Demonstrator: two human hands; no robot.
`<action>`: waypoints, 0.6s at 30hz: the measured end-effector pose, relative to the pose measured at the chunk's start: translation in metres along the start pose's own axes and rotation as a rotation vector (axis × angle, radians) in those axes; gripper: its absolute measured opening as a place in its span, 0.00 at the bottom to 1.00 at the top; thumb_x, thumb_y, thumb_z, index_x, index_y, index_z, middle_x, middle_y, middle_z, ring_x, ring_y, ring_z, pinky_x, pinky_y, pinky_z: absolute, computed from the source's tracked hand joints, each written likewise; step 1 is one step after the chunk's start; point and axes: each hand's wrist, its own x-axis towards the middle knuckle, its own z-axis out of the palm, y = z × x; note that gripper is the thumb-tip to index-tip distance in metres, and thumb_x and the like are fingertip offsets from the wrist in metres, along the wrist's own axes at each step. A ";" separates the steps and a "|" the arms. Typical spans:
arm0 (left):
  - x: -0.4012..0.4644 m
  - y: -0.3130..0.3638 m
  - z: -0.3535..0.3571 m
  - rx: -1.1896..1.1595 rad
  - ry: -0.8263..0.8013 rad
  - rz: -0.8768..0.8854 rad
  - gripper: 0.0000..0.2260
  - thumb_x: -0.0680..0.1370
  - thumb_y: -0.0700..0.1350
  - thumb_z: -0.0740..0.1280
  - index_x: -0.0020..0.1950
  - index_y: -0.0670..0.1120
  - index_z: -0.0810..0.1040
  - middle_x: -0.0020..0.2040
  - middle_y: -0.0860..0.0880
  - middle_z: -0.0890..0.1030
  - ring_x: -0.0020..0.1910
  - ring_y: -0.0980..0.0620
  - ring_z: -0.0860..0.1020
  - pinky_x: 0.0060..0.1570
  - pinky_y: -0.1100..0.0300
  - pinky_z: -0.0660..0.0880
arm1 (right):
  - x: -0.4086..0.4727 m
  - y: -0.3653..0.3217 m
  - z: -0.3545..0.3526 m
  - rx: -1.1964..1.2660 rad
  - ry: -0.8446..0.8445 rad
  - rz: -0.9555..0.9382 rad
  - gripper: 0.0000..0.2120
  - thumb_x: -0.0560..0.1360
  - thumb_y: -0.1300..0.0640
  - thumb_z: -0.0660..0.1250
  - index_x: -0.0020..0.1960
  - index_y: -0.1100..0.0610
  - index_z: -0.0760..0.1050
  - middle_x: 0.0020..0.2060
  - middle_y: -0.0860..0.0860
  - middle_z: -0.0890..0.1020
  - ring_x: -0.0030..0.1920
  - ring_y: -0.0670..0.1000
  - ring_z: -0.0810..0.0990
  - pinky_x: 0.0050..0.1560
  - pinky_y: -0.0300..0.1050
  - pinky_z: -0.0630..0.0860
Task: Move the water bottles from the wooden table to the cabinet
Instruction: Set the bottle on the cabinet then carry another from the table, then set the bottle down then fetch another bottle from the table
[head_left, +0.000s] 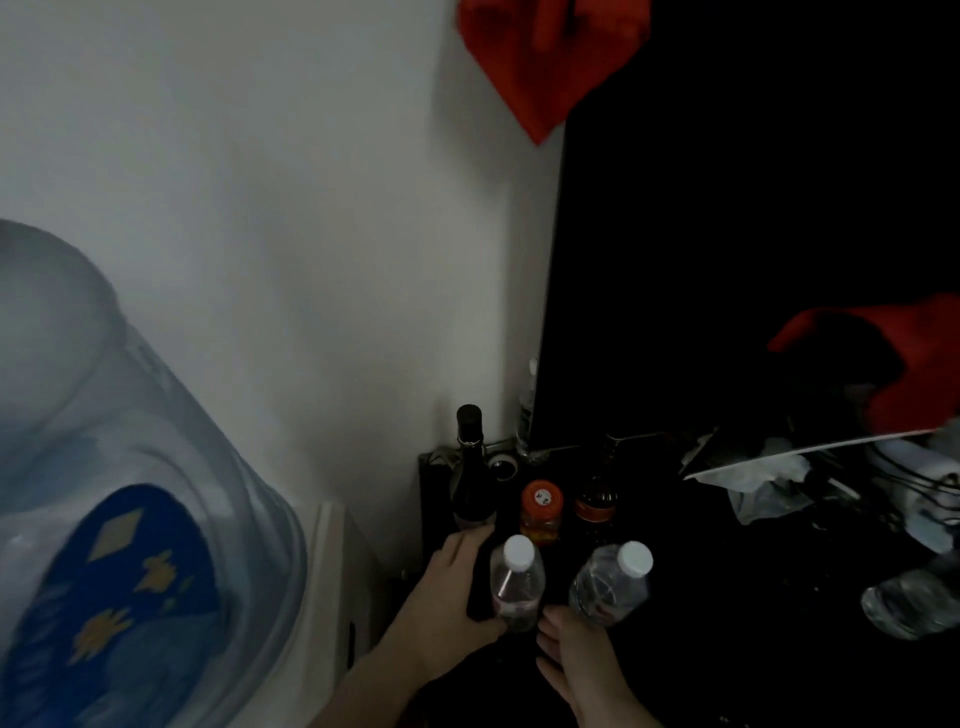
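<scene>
Item, nearest: my left hand (457, 603), thumb and fingers curled round the left bottle (517, 584), which stood upright on the dark cabinet top (701, 597). Item: my right hand (571, 660), holding the right bottle (610, 582) low at its base; that bottle leaned to the right, and how the fingers lay on its far side I could not tell. Risk: a base-only hold on a tilted bottle seemed likely to let it tip or slip. Item, right edge: a third clear bottle (909, 603), lying over, well apart from the pair. Item, just behind: an orange-capped jar (541, 512), a dark jar (595, 506) and a tall wine bottle (470, 467), the last touching my left fingertips. Risk: any push forward would probably knock one of them. Room: little at the left, where the cabinet edge (422, 499) fell away beside a water barrel (119, 519); more open surface lay to the right. Item, farthest: a black screen (727, 234), papers (753, 470) and cables (914, 483), crowding the back.
</scene>
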 end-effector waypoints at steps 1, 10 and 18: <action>-0.007 0.005 -0.005 0.027 0.010 -0.003 0.45 0.71 0.50 0.76 0.82 0.54 0.54 0.78 0.55 0.60 0.77 0.54 0.61 0.76 0.53 0.63 | -0.009 -0.003 0.000 -0.026 -0.012 -0.005 0.06 0.82 0.58 0.58 0.49 0.57 0.72 0.69 0.58 0.73 0.72 0.58 0.68 0.71 0.55 0.63; -0.083 0.066 -0.053 0.319 0.188 0.044 0.36 0.73 0.52 0.72 0.79 0.52 0.61 0.77 0.53 0.63 0.72 0.50 0.68 0.70 0.54 0.70 | -0.116 -0.013 -0.006 -0.494 -0.076 -0.444 0.09 0.79 0.56 0.61 0.48 0.55 0.80 0.51 0.56 0.83 0.55 0.56 0.80 0.62 0.54 0.75; -0.211 0.106 -0.071 0.626 0.331 0.098 0.32 0.75 0.58 0.66 0.78 0.55 0.63 0.79 0.53 0.61 0.77 0.49 0.63 0.73 0.52 0.64 | -0.232 0.030 -0.020 -0.956 -0.008 -0.894 0.03 0.78 0.54 0.65 0.49 0.46 0.77 0.39 0.44 0.80 0.36 0.37 0.77 0.33 0.25 0.70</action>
